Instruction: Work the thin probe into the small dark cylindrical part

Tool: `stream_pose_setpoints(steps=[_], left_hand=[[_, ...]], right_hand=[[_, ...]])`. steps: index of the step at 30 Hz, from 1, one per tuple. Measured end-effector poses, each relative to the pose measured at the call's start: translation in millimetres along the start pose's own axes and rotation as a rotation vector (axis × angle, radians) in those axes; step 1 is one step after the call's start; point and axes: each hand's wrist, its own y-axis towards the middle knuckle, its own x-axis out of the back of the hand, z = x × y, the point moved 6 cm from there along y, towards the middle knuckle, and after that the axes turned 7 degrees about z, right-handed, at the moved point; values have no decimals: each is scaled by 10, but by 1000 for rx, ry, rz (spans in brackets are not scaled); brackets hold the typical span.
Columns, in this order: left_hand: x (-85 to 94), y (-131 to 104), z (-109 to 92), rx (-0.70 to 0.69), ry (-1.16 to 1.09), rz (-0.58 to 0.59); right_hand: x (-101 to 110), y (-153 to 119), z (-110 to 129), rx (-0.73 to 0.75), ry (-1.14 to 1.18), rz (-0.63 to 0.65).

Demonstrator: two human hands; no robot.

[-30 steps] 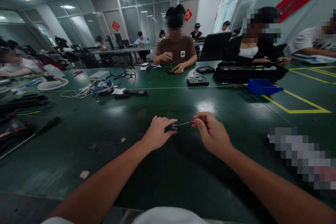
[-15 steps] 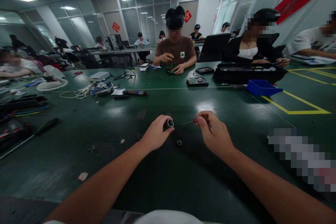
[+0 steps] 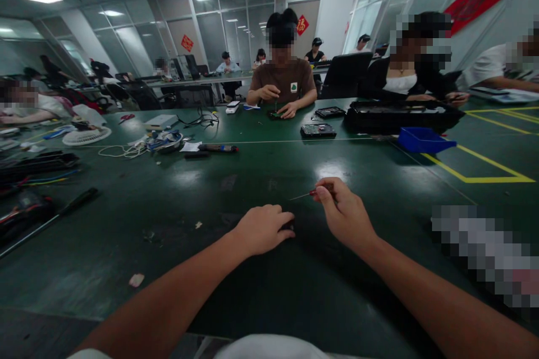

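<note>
Low over the green table (image 3: 236, 303), my left hand (image 3: 263, 231) is closed, thumb and fingers around a small dark part (image 3: 289, 225). The fingers cover most of that part, so I cannot tell whether it is the black cylinder or the small round piece seen earlier. To the right, my right hand (image 3: 347, 216) grips a small screwdriver (image 3: 312, 193) by its red handle. The thin metal shaft points left, above and apart from my left hand, and its tip touches nothing that I can make out.
A long screwdriver (image 3: 80, 200) lies at left near black tools. Ahead are a pen-like dark tool (image 3: 219, 148), a bundle of cables (image 3: 164, 141), a hard drive (image 3: 319, 130) and a blue scoop-shaped tray (image 3: 423, 140). A person (image 3: 282, 81) works opposite; others sit around.
My left hand has moved down and slightly right, to where the small round piece lay on the table. The pale-rimmed end of the black cylinder no longer shows. My right hand stays nearly still.
</note>
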Motion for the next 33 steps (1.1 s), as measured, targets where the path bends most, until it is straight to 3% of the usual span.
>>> stream_pose_setpoints(steps=[6, 14, 20, 25, 33], left_hand=[[-40, 29, -50, -3, 87, 18], [72, -34, 143, 116, -287, -117], [313, -182, 513, 236, -820, -374], [488, -444, 849, 318, -1288, -608], [673, -1239, 1454, 558, -1449, -972]], right_hand=[[5, -4, 36, 8, 5, 7], [9, 0, 21, 5, 28, 6], [-5, 4, 12, -5, 39, 21], [-25, 9, 12, -9, 68, 42], [-35, 21, 0, -16, 78, 39]])
